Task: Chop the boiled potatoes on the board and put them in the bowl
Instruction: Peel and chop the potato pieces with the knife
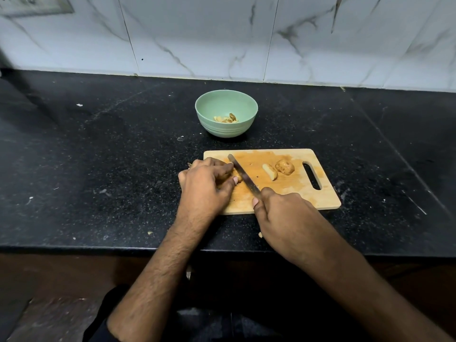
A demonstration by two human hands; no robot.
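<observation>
Left hand (207,178) pins a potato piece (237,178) under its fingertips; right hand (278,213) grips the knife (243,175).

Black speckled counter (98,169), white marble-look wall tiles (222,33), wall socket (32,4)

Left hand (209,180) pins potato (237,177) on board (291,193); right hand (283,213) grips knife (243,175) against it.
</observation>
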